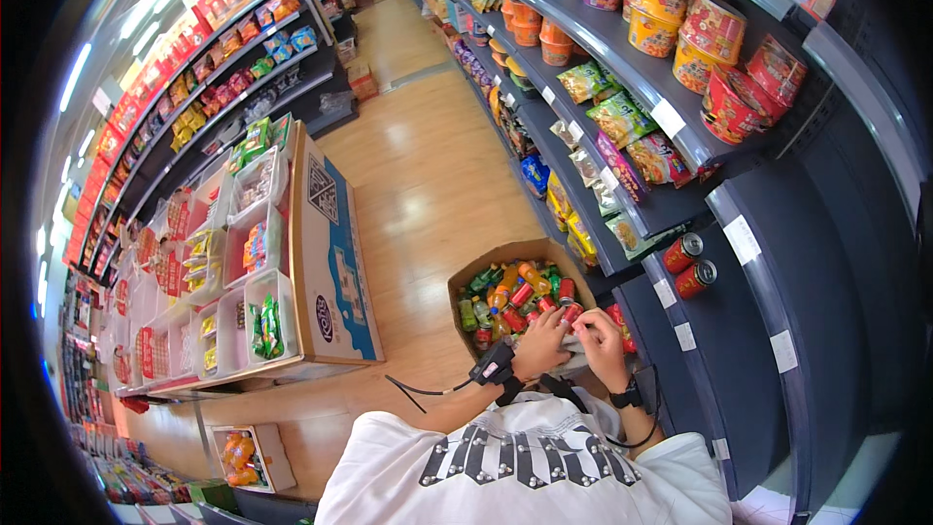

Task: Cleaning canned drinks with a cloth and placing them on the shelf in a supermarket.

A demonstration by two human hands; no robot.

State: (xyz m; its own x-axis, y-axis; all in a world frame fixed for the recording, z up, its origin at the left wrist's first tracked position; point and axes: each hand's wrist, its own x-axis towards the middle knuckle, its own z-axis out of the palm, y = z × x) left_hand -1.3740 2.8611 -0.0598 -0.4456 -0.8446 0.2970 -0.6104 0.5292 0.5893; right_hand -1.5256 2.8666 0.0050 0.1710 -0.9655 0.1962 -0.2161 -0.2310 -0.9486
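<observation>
A cardboard box (461, 278) full of red cans and orange and green drink bottles stands on the floor before me. My left hand (543, 341) lies over its near edge, fingers spread towards a red can (572, 312); whether it grips that can is not clear. Just to the right, my right hand (600, 343) is raised with its thumb and fingertips brought together near a whitish thing; whether anything is between them cannot be told. Two red drink cans (695, 279) lie on a dark shelf at the right.
Dark metal shelving (743, 350) rises close on my right, with instant noodle tubs (660, 11) and packets above. A display counter (332, 262) with plastic bins of sweets stands at the left. Wooden flooring (408, 175) runs between them. A white box (271, 456) holds orange bottles at lower left.
</observation>
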